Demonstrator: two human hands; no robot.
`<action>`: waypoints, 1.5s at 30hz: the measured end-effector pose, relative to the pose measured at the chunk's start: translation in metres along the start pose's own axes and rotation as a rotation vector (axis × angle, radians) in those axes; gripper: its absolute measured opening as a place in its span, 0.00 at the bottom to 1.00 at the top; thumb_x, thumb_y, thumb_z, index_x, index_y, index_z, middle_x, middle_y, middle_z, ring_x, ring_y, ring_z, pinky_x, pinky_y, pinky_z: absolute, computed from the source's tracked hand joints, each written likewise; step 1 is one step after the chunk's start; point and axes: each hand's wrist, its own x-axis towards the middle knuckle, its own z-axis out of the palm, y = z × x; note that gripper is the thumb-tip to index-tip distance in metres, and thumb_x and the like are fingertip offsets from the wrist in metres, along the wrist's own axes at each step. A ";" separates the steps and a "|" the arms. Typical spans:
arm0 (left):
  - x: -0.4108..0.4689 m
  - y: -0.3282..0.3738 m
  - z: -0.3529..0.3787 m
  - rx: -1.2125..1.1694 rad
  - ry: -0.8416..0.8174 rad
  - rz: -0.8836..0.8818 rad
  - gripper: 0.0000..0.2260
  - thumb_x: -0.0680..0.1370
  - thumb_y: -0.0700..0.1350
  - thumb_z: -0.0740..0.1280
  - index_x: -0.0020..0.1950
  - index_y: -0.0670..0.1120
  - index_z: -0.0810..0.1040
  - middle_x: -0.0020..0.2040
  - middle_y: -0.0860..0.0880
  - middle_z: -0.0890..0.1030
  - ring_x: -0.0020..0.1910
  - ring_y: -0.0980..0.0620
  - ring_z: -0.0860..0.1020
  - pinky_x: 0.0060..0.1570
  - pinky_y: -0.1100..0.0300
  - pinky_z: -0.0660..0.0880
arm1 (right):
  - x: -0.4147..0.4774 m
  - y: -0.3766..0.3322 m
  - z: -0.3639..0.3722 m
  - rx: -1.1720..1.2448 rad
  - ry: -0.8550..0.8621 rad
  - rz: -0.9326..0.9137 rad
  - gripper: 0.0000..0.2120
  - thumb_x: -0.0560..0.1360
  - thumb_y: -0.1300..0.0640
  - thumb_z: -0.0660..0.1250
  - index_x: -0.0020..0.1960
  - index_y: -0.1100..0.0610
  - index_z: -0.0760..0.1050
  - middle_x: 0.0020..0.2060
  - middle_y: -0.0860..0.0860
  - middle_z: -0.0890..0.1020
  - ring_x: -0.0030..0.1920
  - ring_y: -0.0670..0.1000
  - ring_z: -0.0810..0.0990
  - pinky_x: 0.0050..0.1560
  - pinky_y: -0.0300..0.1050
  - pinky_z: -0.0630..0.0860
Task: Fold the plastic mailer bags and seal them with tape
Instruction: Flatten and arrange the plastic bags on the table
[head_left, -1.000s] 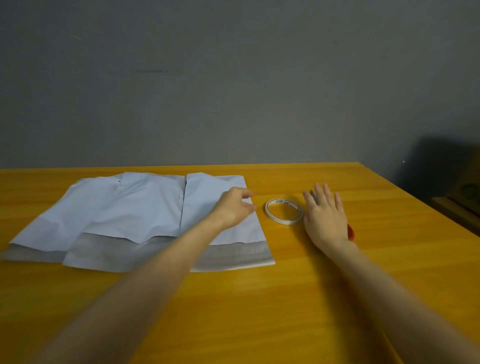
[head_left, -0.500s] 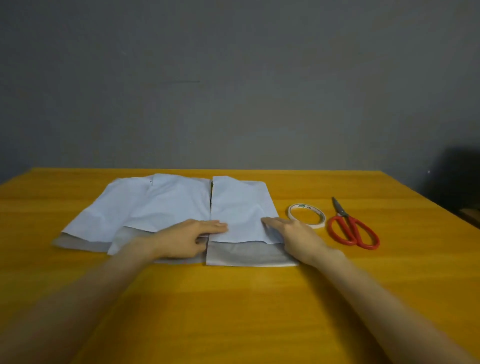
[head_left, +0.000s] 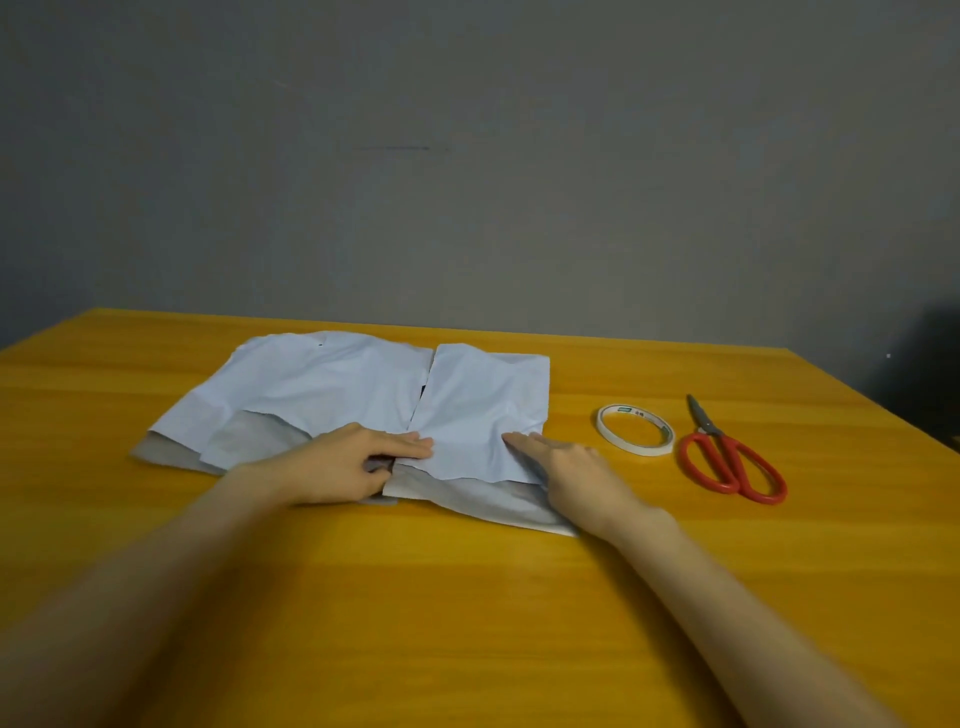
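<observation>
Far left on the yellow wooden desk (head_left: 467, 623), overlapping white plastic mailer bags (head_left: 311, 395) lie spread. Next, the left hand (head_left: 353, 467) reaches onto the rightmost white mailer bag (head_left: 483, 410): gripping or just touching, can't tell. The right hand (head_left: 571, 467) presses it flat, fingers straight. Beyond lie the white tape roll (head_left: 605, 423), then the red-handled scissors (head_left: 707, 423).

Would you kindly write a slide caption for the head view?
Left hand grips and right hand presses a mailer bag on the table; tape roll and scissors lie to its right.
</observation>
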 end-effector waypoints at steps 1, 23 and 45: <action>-0.001 -0.001 0.000 -0.002 0.003 -0.001 0.23 0.79 0.36 0.60 0.66 0.62 0.69 0.70 0.59 0.67 0.70 0.64 0.64 0.68 0.71 0.58 | 0.002 -0.001 0.000 0.008 -0.006 -0.005 0.31 0.77 0.67 0.55 0.76 0.46 0.55 0.74 0.52 0.63 0.70 0.57 0.68 0.65 0.51 0.68; 0.000 0.019 0.023 0.244 0.019 0.326 0.26 0.77 0.39 0.53 0.68 0.67 0.59 0.70 0.68 0.57 0.68 0.77 0.48 0.69 0.74 0.47 | -0.002 0.046 -0.003 0.078 0.083 0.405 0.21 0.81 0.57 0.55 0.73 0.61 0.61 0.68 0.59 0.70 0.68 0.60 0.68 0.66 0.52 0.65; -0.022 0.027 0.019 -0.268 0.325 0.131 0.26 0.75 0.32 0.63 0.49 0.68 0.78 0.37 0.64 0.82 0.34 0.56 0.80 0.35 0.69 0.74 | -0.025 0.030 -0.027 0.384 -0.255 -0.003 0.30 0.78 0.68 0.57 0.73 0.43 0.60 0.74 0.40 0.60 0.73 0.42 0.56 0.69 0.35 0.52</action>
